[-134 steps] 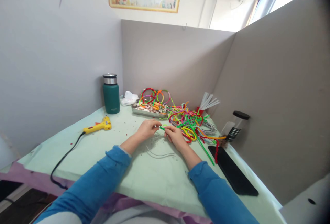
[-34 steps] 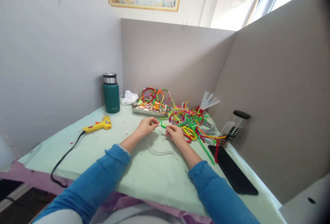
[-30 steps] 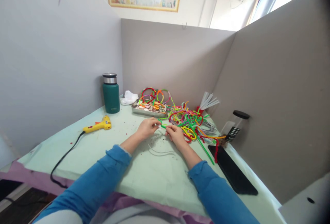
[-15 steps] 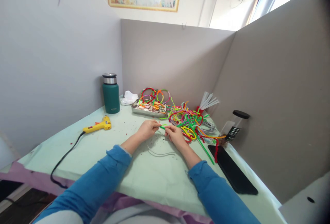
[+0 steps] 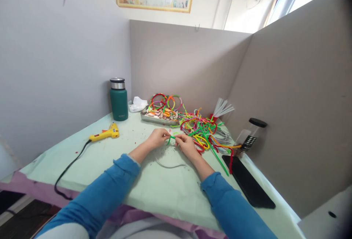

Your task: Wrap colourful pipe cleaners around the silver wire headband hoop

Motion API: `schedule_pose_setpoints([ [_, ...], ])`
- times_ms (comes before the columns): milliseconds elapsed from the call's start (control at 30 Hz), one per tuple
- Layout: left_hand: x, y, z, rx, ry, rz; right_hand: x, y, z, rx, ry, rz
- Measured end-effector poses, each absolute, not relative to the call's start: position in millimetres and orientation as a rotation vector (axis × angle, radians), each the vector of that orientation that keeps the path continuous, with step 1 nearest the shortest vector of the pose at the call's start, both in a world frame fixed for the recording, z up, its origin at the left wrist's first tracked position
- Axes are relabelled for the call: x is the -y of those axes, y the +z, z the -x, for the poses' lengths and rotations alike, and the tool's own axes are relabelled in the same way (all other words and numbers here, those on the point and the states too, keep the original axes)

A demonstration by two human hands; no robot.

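Both hands meet above the middle of the table, pinching a short green pipe cleaner [image 5: 172, 137] between them. My left hand [image 5: 157, 138] grips its left part with thumb and fingertips. On the other side my right hand [image 5: 187, 145] pinches the right part. A green end hangs down between the hands. Below them a thin grey wire [image 5: 169, 166] lies curved on the pale green tablecloth [image 5: 154, 191]. Just right of my right hand spreads a tangled pile of coloured pipe cleaners [image 5: 202, 129].
A yellow glue gun [image 5: 106, 133] with a black cord lies left, near a green bottle [image 5: 119, 101]. At the back are a metal tray [image 5: 158, 120] of small pieces and several colourful rings [image 5: 158, 99]. Clear sticks [image 5: 222, 107], a black-lidded jar [image 5: 253, 132] and a black slab [image 5: 249, 182] stand or lie right.
The hands have barely shifted. The green pipe cleaner now shows a bent end hanging down between them, where before it appeared as a short straight piece.
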State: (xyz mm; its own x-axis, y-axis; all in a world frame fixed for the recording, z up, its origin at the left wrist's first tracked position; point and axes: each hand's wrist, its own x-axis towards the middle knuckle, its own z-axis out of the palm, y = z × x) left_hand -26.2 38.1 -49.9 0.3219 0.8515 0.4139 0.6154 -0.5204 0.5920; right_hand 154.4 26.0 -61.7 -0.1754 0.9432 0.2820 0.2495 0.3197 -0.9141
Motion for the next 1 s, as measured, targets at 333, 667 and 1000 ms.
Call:
schedule_pose_setpoints([
  [333,-29,-45,27,-1.288,0.819,-1.818,-27,-64,-155,1.677,0.900,1.093],
  [667,-27,-44,29,-1.126,0.803,-1.612,-24,-61,-155,1.695,0.902,1.083],
  [1000,-27,-44,29,-0.985,0.777,-1.488,-20,-56,-155,1.649,0.962,1.065],
])
